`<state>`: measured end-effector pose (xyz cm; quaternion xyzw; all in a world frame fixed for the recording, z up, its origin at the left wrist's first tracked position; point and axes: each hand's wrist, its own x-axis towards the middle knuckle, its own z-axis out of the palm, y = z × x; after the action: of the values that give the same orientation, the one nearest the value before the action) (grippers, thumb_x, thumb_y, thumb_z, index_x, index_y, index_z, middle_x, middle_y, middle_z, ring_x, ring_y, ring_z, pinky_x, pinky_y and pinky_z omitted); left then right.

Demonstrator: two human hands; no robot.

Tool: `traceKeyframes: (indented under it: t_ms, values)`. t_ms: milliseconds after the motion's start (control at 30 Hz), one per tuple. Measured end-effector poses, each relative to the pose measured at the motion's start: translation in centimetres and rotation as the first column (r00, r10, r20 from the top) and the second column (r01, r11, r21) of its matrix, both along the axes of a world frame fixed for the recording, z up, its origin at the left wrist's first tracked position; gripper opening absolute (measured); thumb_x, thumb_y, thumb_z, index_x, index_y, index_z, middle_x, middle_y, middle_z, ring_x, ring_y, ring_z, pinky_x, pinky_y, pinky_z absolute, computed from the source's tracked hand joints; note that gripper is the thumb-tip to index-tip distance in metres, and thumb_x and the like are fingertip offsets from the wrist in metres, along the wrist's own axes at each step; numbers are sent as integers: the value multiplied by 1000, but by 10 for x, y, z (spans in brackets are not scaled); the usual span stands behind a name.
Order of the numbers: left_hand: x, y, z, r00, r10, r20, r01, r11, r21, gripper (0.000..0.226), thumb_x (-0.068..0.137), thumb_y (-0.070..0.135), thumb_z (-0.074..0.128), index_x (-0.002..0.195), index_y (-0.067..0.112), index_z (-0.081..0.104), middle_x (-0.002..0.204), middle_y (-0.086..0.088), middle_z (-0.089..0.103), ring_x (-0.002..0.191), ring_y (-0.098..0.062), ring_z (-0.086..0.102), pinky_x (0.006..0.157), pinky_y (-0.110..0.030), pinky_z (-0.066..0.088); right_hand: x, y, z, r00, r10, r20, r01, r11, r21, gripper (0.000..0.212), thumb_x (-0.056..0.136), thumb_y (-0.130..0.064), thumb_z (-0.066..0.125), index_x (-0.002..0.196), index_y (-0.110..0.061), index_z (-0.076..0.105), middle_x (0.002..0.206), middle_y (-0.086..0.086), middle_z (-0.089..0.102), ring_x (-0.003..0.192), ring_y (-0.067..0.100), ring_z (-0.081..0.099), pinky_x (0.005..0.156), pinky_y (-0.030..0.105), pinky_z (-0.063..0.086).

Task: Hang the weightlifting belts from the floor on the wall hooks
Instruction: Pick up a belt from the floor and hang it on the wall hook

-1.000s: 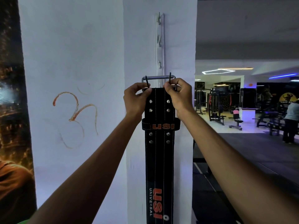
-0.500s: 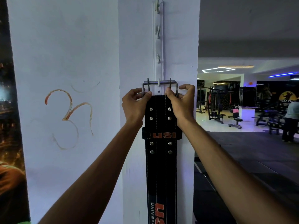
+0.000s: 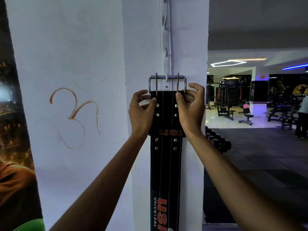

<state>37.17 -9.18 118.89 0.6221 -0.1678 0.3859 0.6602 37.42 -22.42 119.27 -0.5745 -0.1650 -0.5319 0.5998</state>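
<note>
A black weightlifting belt (image 3: 165, 164) with orange USI lettering hangs down the white pillar. Its steel buckle (image 3: 167, 77) rests over the lowest hook (image 3: 166, 77) of a white vertical hook rail (image 3: 165, 39). My left hand (image 3: 141, 112) holds the belt's top left edge just under the buckle, thumb on the front. At the top right edge, my right hand (image 3: 191, 109) pinches the belt with its thumb while the other fingers are loosely spread. The belt's lower end runs out of view.
Two free hooks (image 3: 165, 51) sit higher on the rail. An orange symbol (image 3: 75, 114) marks the white wall on the left, beside a dark poster (image 3: 11, 130). To the right are a dumbbell rack (image 3: 216, 140), gym machines (image 3: 225, 104) and a person (image 3: 302, 117).
Both hands lifted the belt and set its buckle over the lowest hook. The hands slid from the buckle down to the leather edges, and the right fingers loosened.
</note>
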Motion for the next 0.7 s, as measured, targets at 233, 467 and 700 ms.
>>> traceKeyframes:
  t_ms: [233, 467, 700]
  values:
    - [-21, 21, -52, 996, 60, 67, -76, 960, 269, 39, 98, 33, 61, 135, 21, 54, 132, 4, 63, 116, -10, 63, 98, -27, 54, -32, 5, -54, 901, -389, 193, 428, 873, -236, 29, 94, -11, 55, 122, -7, 60, 131, 11, 55, 128, 21, 49, 108, 24, 37]
    - [-70, 65, -151, 941, 320, 109, -322, 750, 577, 42, 100, 28, 57, 139, 14, 51, 139, -7, 58, 132, -24, 51, 108, -25, 35, -87, 7, -144, 854, -504, 125, 490, 702, -517, 53, 89, -23, 61, 138, -5, 50, 145, 17, 48, 142, 34, 34, 115, 54, 27]
    - [-174, 128, -320, 857, 496, -139, -230, 609, 759, 42, 100, 23, 56, 138, 7, 50, 137, -15, 56, 131, -33, 48, 110, -37, 36, -165, 38, -297, 896, -406, -179, 171, 688, -705, 61, 91, -28, 55, 144, -2, 40, 151, 19, 40, 143, 36, 32, 118, 47, 29]
